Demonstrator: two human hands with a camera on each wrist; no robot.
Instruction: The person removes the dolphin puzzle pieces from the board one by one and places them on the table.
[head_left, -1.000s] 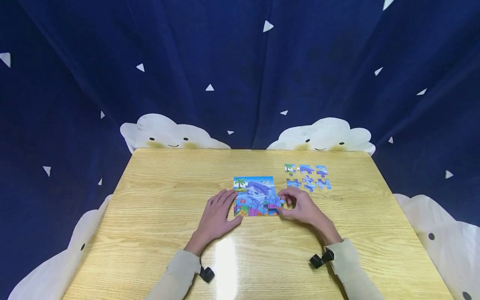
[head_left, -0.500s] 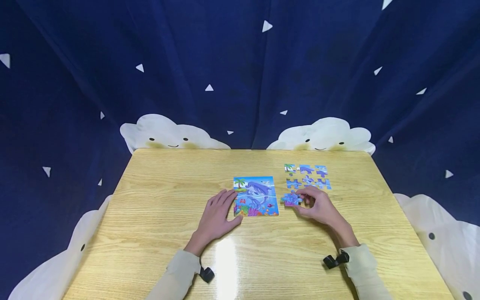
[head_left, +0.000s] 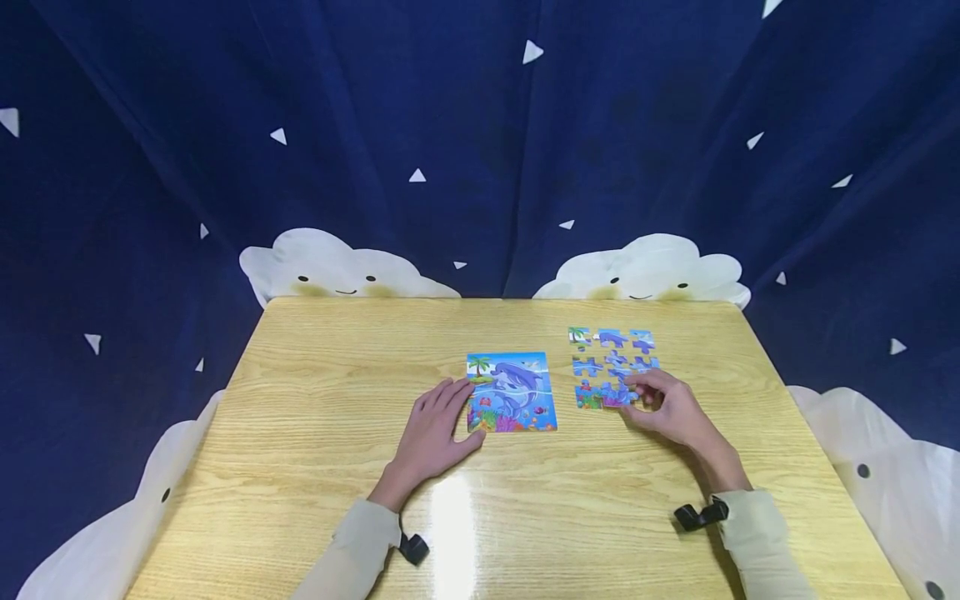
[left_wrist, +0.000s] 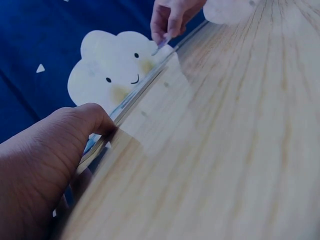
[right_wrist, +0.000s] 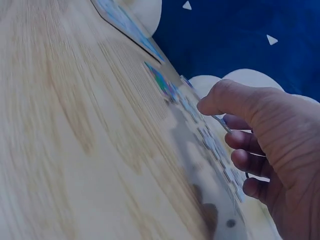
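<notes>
My right hand [head_left: 672, 408] pinches a blue and pink jigsaw puzzle piece [head_left: 618, 396] between thumb and fingers. In the right wrist view this piece [right_wrist: 222, 123] shows edge-on, raised above the tabletop. Close by lie several loose puzzle pieces [head_left: 588, 367] in loose rows, with dolphin, palm and sea parts; my fingers partly cover some of them. Left of these lies a square dolphin picture board [head_left: 512, 392] with a palm and coral. My left hand [head_left: 435, 429] rests at the board's left edge, fingers extended and thumb spread toward the lower left corner.
All of it lies on a light wooden table [head_left: 337, 358]. A dark blue curtain [head_left: 480, 125] with white triangles and cloud figures [head_left: 645, 271] hangs behind the table and down both sides. Each wrist wears a small black camera [head_left: 414, 549].
My right hand has carried the puzzle piece rightward, from over the board's lower right corner to the bottom row of loose pieces. That corner now shows. My left hand has stayed put.
</notes>
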